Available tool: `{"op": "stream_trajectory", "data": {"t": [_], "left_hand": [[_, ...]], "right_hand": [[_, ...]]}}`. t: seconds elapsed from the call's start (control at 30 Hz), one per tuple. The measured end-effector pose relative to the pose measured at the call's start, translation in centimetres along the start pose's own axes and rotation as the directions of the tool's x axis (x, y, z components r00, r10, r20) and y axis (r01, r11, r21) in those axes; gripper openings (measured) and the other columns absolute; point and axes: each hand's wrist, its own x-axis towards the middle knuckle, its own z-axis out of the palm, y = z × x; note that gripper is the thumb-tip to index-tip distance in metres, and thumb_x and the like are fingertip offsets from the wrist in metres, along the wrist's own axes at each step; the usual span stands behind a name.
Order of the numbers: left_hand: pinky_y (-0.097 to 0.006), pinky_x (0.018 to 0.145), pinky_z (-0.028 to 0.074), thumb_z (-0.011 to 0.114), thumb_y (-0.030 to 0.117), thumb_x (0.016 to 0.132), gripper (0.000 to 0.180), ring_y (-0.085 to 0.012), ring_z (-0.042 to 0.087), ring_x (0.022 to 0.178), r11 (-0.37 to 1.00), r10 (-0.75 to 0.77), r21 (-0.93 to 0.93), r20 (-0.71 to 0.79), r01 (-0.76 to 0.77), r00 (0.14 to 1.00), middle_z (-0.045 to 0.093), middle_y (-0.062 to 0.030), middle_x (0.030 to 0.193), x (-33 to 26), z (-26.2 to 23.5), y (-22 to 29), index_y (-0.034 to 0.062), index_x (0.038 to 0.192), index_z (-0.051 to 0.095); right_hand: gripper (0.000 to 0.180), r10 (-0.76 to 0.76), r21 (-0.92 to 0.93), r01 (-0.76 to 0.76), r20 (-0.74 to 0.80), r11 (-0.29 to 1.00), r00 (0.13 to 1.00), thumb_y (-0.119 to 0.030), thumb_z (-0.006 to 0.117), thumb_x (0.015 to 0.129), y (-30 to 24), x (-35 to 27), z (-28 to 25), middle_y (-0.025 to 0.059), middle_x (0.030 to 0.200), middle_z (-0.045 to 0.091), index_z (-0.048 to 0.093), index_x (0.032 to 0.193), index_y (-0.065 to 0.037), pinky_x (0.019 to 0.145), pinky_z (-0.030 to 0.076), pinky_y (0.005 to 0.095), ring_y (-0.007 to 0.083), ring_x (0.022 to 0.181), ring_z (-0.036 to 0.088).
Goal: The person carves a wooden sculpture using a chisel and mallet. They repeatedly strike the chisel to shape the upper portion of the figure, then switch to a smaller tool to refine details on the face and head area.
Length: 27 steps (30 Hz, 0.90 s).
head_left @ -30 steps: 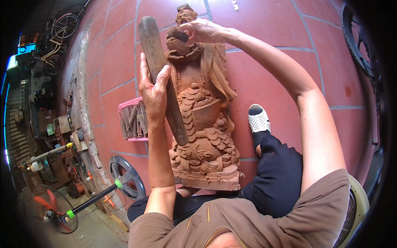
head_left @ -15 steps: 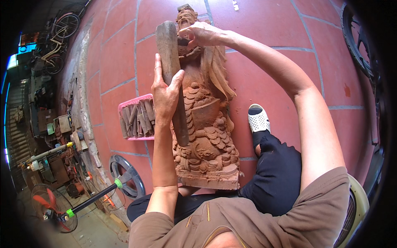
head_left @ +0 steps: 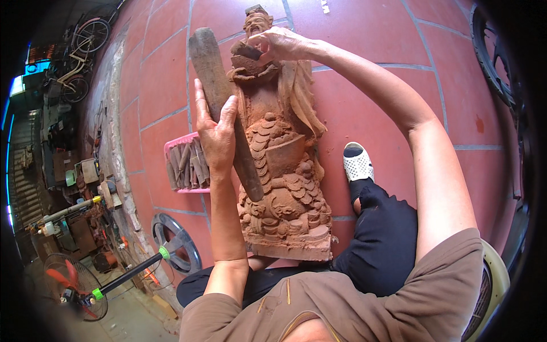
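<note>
A carved reddish-brown wooden statue (head_left: 279, 154) of a bearded figure lies lengthwise on the floor before me, its head at the far end. My left hand (head_left: 217, 134) holds a long, flat-sided wooden mallet (head_left: 213, 68) between thumb and fingers, its wide end up and away, its narrow end over the statue's lower left side. At the statue's upper chest, just below the face, my right hand (head_left: 279, 44) is closed, thumb and fingers curled together. Whether something thin sits in those fingers is hidden. Beside the thumb shows a dark hollow in the carving.
A pink basket (head_left: 188, 190) of several chisel-like wooden-handled pieces stands left of the statue on red tiles. Near it is a fan's round base (head_left: 175, 242) with its pole. My shoe (head_left: 358, 162) rests to the right. A wheel (head_left: 490, 54) lies far right; bicycles (head_left: 91, 35) stand far left.
The mallet and my left hand have swung left, away from the statue's chest, uncovering more of it. My right hand stays almost where it was.
</note>
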Motion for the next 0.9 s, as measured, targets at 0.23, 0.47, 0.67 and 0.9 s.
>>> {"op": "stream_trajectory", "data": {"t": [0.23,0.47,0.67,0.9], "left_hand": [[-0.031,0.105,0.043,0.066,0.009,0.095,0.076,-0.0207,0.054,0.122,0.998,0.054,-0.045,-0.017,-0.054,0.998,0.050,-0.0187,0.141,-0.2,0.7,0.6,-0.0073,0.154,0.022],[-0.031,0.106,0.042,0.066,0.010,0.095,0.076,-0.0199,0.054,0.122,0.996,0.081,-0.047,-0.035,-0.082,0.996,0.051,-0.0177,0.140,-0.6,1.2,0.0,-0.0055,0.155,0.021],[-0.031,0.104,0.043,0.067,0.012,0.095,0.077,-0.0208,0.055,0.120,0.999,0.052,-0.012,-0.015,-0.052,0.999,0.050,-0.0184,0.142,-0.7,1.6,-0.2,-0.0033,0.156,0.021],[-0.031,0.102,0.044,0.068,0.015,0.094,0.078,-0.0215,0.056,0.118,0.997,0.064,0.033,0.047,-0.066,0.997,0.052,-0.0194,0.140,-0.7,1.4,-1.9,-0.0039,0.155,0.023]], "right_hand": [[0.033,0.029,0.000,-0.029,0.032,1.000,0.999,-0.014,0.080,0.077,-0.8,0.0,-0.4,0.0128,0.084,0.072,0.064,0.106,-0.008,0.071,0.054,0.0424,0.0266,0.077,0.071],[0.048,0.053,0.002,-0.053,0.101,0.999,0.993,-0.016,0.081,0.078,-0.9,-0.2,-0.5,0.0130,0.090,0.073,0.064,0.123,-0.012,0.075,0.056,0.0406,0.0253,0.081,0.071],[0.052,0.032,-0.019,-0.030,0.111,0.999,0.993,-0.020,0.080,0.081,-1.1,-0.3,-0.5,0.0151,0.093,0.073,0.060,0.129,-0.013,0.076,0.057,0.0421,0.0271,0.083,0.072],[0.054,0.013,-0.031,-0.010,0.129,0.999,0.992,-0.023,0.082,0.080,-0.7,-0.1,-0.3,0.0156,0.092,0.074,0.060,0.128,-0.012,0.075,0.056,0.0421,0.0284,0.083,0.073]]}}
